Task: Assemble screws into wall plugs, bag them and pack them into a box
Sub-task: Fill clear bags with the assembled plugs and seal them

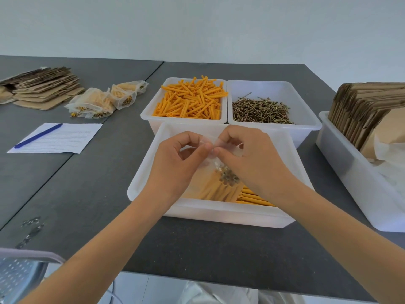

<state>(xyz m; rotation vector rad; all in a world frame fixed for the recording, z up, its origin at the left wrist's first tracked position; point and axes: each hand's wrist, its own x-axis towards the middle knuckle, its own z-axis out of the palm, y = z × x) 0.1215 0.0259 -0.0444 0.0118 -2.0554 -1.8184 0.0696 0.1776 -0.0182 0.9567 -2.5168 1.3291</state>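
Both hands work over the nearest white tub [219, 212]. The left hand [175, 163] and the right hand [252, 159] each pinch the mouth of a clear bag [215, 148] between thumb and forefinger, the fingertips almost touching at the middle of the seal. Below the hands the bag hangs into the tub, loaded with orange wall plugs [213, 187] whose screw heads [228, 177] cluster just under the right hand. The step looks like closing the bag. To do it well, line up both lips first, then press outward from the centre so no gap remains, keeping the screw heads clear of the strip. Beyond the hands sit a tub of loose plugs [189, 98] and a tub of screws [262, 111]. Far beyond the left hand, filled bags [105, 99] lie on the counter [87, 194] beside flat cardboard boxes [43, 86].
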